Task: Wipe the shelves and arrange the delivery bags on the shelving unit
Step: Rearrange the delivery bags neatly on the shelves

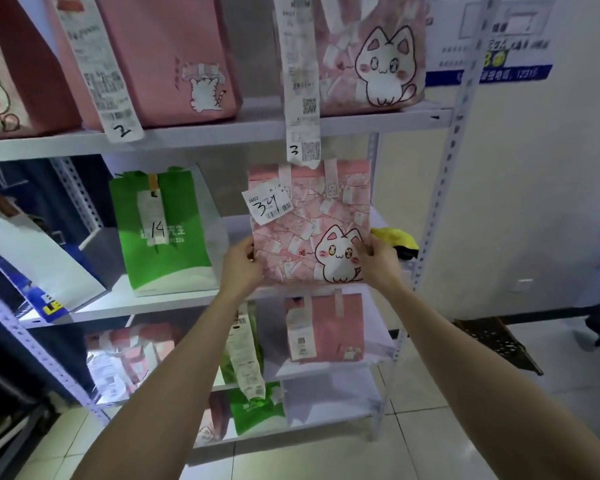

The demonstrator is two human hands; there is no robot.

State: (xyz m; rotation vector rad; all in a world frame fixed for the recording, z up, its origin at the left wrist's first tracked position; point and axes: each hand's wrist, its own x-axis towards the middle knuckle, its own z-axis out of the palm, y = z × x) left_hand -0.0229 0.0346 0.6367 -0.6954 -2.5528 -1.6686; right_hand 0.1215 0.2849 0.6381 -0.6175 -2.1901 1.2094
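Observation:
A pink delivery bag with a white cat print [310, 220] and a tag marked 34 stands at the front of the middle shelf [146, 304] of the white shelving unit. My left hand [241, 265] grips its lower left edge. My right hand [378, 259] grips its lower right edge. A green bag marked 14 [161, 233] stands to its left on the same shelf. A yellow cloth [397, 239] lies on that shelf behind the pink bag's right side.
Pink bags with long receipts marked 2 [167, 60] and 3 [371, 53] fill the upper shelf. A white and blue bag [39, 261] leans at the left. Lower shelves hold more pink [326, 327] and green bags [257, 407]. A dark crate [496, 341] sits on the tiled floor at right.

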